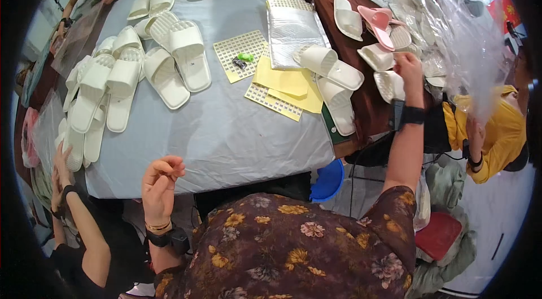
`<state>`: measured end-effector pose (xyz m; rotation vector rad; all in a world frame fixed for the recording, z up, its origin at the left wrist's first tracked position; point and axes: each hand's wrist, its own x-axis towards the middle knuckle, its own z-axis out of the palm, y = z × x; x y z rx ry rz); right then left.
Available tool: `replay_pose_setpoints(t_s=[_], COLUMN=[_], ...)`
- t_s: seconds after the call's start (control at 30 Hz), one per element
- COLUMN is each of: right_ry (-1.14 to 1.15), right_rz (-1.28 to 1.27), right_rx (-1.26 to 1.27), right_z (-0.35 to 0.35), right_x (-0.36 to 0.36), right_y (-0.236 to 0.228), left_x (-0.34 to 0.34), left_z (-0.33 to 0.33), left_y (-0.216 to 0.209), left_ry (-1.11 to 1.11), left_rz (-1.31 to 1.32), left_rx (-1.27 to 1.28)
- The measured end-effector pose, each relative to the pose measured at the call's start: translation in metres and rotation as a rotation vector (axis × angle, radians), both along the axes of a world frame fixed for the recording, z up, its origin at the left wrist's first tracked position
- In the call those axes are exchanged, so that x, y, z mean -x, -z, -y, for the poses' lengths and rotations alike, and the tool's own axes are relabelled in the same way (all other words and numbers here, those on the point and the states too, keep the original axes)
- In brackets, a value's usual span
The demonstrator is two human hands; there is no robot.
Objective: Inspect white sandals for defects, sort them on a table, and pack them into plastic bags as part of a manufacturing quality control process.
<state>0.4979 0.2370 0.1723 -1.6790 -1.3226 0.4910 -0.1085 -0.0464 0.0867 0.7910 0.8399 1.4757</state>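
My left hand (160, 187) hovers by the near edge of the grey-blue covered table (248, 152), thumb and fingers pinched together; anything between them is too small to make out. My right hand (407, 72) reaches over the brown surface on the right. Its fingers close at the edge of a white slipper (377, 57), partly hidden behind the hand. Just below it lies another white slipper (389, 85). Yellow sticker sheets (285, 81) lie mid-table, beside a silver padded pouch (294, 31). A small green item and a dark one (240, 63) rest on a label sheet.
Many white slippers (121, 73) cover the table's left side. Pink slippers (379, 23) and heaps of clear plastic bags (435, 22) occupy the right. Co-workers sit around: one in yellow (497, 135) at right, another's hands (61, 172) at left. A blue basin (327, 180) stands below the table.
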Motion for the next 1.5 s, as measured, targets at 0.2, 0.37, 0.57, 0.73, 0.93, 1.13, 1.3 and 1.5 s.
replay_pose_setpoints(t_s=[0.2,0.37,0.57,0.73,0.93,1.13,1.3,1.5], right_ry=[-0.376,-0.698,-0.867,-1.067,-1.33,-1.431,-1.379,-1.035], right_rz=[-0.814,-0.862,-0.963,-1.225,-1.307,-1.072,-0.816,-0.187], right_rx=[-0.226,-0.253,-0.002,0.376,0.559,0.507,0.558,0.252], right_z=[0.061,0.14,0.187,0.213,0.226,0.204,0.152,0.097], right_x=[0.028,0.134,0.231,0.288,0.316,0.312,0.364,0.364], right_y=[-0.093,-0.138,-0.114,-0.097,-0.07,-0.078,-0.055,0.047], left_x=[-0.013,-0.041,-0.062,-0.068,-0.091,-0.071,-0.041,-0.022], left_z=[0.002,-0.01,-0.015,-0.012,-0.011,0.005,0.011,-0.004], left_y=[0.008,-0.009,-0.017,0.012,0.048,0.029,0.046,0.076], left_ry=[0.011,0.165,0.382,0.194,0.251,0.309,0.178,-0.176], left_rz=[-0.095,-0.37,-0.839,-1.134,-0.282,-0.396,-0.328,-0.148], left_rx=[0.02,0.009,-0.141,-0.207,0.106,-0.199,0.012,0.292])
